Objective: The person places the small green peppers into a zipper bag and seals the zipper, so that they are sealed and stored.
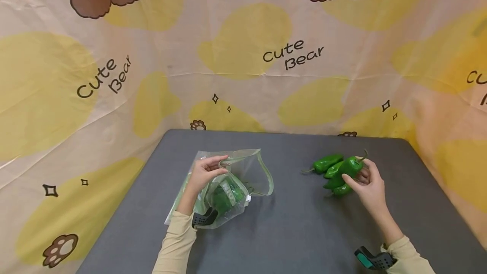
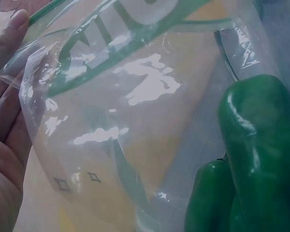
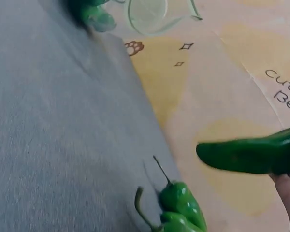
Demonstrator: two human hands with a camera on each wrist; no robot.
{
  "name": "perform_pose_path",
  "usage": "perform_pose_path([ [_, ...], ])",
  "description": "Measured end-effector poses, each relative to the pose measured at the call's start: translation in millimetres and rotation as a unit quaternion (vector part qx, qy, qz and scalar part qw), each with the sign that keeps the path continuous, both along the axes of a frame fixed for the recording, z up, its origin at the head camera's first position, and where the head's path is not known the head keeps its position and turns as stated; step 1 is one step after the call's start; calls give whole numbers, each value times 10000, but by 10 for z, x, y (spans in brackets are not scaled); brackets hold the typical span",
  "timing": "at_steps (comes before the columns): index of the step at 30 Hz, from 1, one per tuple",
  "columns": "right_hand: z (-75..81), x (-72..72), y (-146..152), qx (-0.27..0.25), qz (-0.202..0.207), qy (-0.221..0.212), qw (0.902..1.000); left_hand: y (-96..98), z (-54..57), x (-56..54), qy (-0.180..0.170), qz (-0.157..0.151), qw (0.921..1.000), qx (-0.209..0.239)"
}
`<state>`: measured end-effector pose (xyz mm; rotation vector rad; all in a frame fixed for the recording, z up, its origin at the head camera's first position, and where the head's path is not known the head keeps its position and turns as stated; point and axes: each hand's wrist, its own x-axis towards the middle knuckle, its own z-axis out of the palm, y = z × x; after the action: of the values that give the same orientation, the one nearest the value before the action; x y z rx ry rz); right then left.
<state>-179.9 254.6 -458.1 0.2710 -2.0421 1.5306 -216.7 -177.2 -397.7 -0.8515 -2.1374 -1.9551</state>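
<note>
Green pepper (image 1: 349, 168) is pinched in the right hand (image 1: 368, 187), right of frame center, long axis slanting, stem upper right, tip lower left, so roughly bagward. Left hand (image 1: 203, 172) is nearer the clear bag (image 1: 254, 166), center-left, gripping its rim, mouth gaping rightward. Loose peppers (image 1: 328, 163) lie beside the right hand, on gray table (image 1: 289, 223).

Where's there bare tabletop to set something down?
Bare grey tabletop lies between the bag and the loose peppers, and right of the right hand. Crowded: at the bag by the left hand, and around the held pepper.
</note>
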Motion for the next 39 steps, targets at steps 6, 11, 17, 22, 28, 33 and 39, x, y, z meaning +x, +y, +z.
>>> perform_pose_path([
  [6, -321, -292, 29, -196, 493, 66, 9986, 20, 35, 26, 36, -206, 9998, -54],
  [11, -454, -473, -4, -480, 1207, 267, 9912, 28, 81, 43, 109, -182, 9996, -171],
  [17, 186, -124, -404, -844, 1506, 59, 9850, 43, 89, 55, -44, -236, 9991, -355],
  [22, 323, -13, -544, -385, 1128, -347, 9923, 51, 84, 57, -93, -320, 9981, -510],
  [28, 273, -24, -582, 149, 799, -552, 9952, 50, 88, 90, -166, -316, 9977, -568],
  [33, 313, -33, -649, -33, 1147, -674, 9911, 60, 93, 94, -177, -266, 9978, -578],
  [39, 330, -52, -759, -396, 1508, -678, 9854, 64, 89, 89, -124, -213, 9979, -593],
])
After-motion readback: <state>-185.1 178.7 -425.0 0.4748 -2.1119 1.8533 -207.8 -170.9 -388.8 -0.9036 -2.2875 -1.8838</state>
